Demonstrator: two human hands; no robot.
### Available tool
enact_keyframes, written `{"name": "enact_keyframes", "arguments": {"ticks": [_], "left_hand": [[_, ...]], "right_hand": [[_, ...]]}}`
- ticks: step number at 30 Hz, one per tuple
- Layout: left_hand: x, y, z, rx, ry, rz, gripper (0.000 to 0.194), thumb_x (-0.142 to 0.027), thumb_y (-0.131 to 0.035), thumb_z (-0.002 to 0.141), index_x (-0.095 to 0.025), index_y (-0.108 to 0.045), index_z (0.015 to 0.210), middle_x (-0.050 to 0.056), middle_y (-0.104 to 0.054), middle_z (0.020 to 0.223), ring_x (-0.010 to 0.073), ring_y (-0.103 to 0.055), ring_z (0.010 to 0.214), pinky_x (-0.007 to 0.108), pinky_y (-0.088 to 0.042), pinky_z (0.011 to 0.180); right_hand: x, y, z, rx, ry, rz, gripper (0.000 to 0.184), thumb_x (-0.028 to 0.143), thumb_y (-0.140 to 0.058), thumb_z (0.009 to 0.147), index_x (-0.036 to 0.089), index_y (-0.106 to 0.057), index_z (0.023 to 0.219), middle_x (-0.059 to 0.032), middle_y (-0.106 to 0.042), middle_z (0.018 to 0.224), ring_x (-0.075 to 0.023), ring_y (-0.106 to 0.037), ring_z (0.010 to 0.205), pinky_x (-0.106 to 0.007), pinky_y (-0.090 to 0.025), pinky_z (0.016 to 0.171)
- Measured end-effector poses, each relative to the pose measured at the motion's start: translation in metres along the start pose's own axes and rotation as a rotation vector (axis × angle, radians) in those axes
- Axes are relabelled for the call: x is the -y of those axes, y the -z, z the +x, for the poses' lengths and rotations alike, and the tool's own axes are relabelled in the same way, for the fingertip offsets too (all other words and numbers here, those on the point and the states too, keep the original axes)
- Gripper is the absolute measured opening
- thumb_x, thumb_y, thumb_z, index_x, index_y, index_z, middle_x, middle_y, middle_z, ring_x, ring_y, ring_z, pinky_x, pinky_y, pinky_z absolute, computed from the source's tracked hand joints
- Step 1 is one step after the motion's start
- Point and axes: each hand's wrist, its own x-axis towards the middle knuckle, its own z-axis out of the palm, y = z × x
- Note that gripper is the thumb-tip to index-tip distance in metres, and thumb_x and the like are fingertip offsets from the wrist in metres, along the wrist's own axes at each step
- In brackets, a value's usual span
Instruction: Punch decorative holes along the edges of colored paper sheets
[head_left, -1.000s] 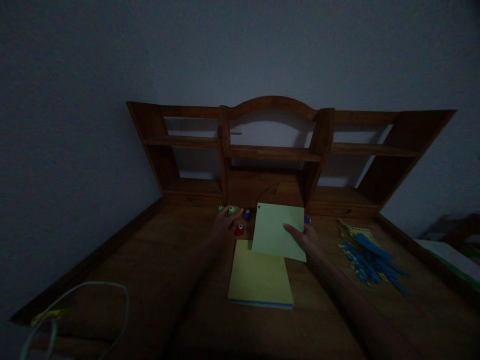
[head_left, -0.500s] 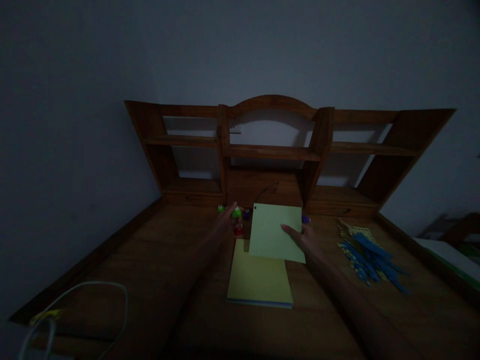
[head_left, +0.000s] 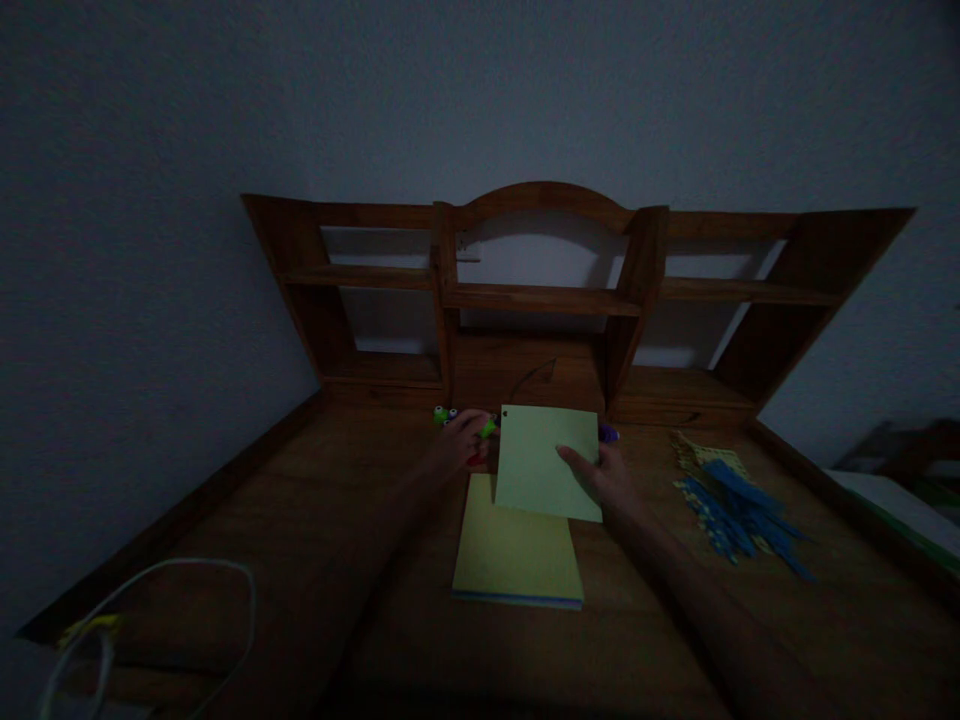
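Note:
A pale green sheet of paper (head_left: 536,470) is pinched in my right hand (head_left: 600,475), thumb on its face and fingers behind. Its upper left corner bears a small dark mark, like a punched shape. My left hand (head_left: 466,435) is closed around a small green craft punch (head_left: 487,429), close to the sheet's left edge. Whether punch and paper touch, I cannot tell. Below the held sheet, a stack of coloured paper (head_left: 517,560) with a yellow top lies on the desk. A red piece (head_left: 476,460) shows partly under my left hand.
Another green punch (head_left: 439,412) stands behind my left hand, and a purple one (head_left: 610,434) right of the sheet. Blue and yellow strips (head_left: 739,505) lie at the right. A wooden shelf unit (head_left: 540,297) backs the desk; a white cable (head_left: 251,600) loops at lower left.
My left hand has moved right with the green punch, which is now tilted and by the sheet's edge. The sheet in my right hand has shifted slightly left.

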Motion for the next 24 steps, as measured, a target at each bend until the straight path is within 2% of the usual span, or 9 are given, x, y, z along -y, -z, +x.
{"name": "enact_keyframes", "arguments": {"ticks": [6,11,16,24], "left_hand": [[0.009,0.001,0.001,0.029,-0.059,0.039,0.036,-0.047,-0.068,0.073,-0.018,-0.057,0.091,-0.002,-0.053,0.064,0.0069,-0.044,0.044,0.021,-0.032,0.041],[0.005,-0.001,-0.003,0.081,-0.080,0.055,0.036,-0.047,-0.068,0.072,-0.019,-0.057,0.093,-0.002,-0.052,0.066,0.0065,-0.044,0.044,0.020,-0.032,0.041],[0.006,0.000,-0.003,0.085,-0.071,0.074,0.040,-0.047,-0.067,0.073,-0.018,-0.058,0.098,-0.002,-0.052,0.064,0.0069,-0.045,0.046,0.020,-0.033,0.043],[0.019,0.010,0.003,0.102,-0.007,0.167,0.034,-0.044,-0.072,0.067,-0.014,-0.062,0.081,-0.004,-0.047,0.053,0.0057,-0.038,0.042,0.019,-0.027,0.042]], "right_hand": [[0.001,-0.003,-0.002,0.026,0.070,-0.005,0.048,0.053,-0.071,0.065,0.015,-0.068,0.094,-0.0097,-0.073,0.084,-0.0242,-0.067,0.067,-0.030,-0.053,0.054],[0.003,-0.003,-0.003,0.026,0.082,-0.022,0.046,0.052,-0.071,0.066,0.014,-0.069,0.093,-0.0100,-0.072,0.085,-0.0238,-0.067,0.067,-0.029,-0.053,0.054],[0.000,-0.003,-0.001,0.066,0.101,-0.009,0.044,0.050,-0.069,0.068,0.015,-0.068,0.094,-0.0094,-0.072,0.086,-0.0234,-0.067,0.068,-0.030,-0.054,0.056],[-0.003,-0.003,-0.001,0.080,0.120,-0.066,0.046,0.052,-0.068,0.069,0.013,-0.068,0.095,-0.0106,-0.072,0.088,-0.0242,-0.067,0.071,-0.030,-0.054,0.059]]}}
